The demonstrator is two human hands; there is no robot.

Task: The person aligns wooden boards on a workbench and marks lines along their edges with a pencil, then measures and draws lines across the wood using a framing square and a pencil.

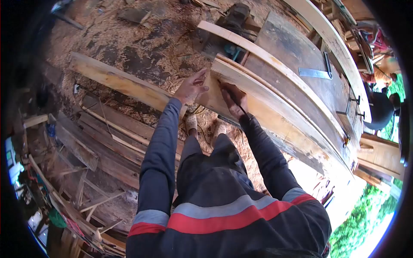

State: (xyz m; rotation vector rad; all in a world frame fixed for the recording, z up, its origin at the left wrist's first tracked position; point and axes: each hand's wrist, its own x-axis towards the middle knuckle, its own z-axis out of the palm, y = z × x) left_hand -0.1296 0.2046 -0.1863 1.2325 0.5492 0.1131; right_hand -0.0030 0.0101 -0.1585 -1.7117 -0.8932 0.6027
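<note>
My right hand (235,101) is closed around a dark, slender stick-like tool (234,99), whose exact kind I cannot make out. It sits against the face of a wide, pale wooden plank (275,109) that stands on edge along the bench. My left hand (192,89) is open, fingers stretched toward the plank's near end, with nothing visible in it. Under that wrist passes a second long board (120,81), running off to the left. Whether the left fingertips touch any wood is unclear.
A steel try square (316,72) lies on the bench top (292,43) to the right. Two dark clamps (356,99) grip near the bench's far end. A long pale strip (266,56) runs behind the plank. Shavings (159,30) cover the floor; stacked timber (112,150) lies left.
</note>
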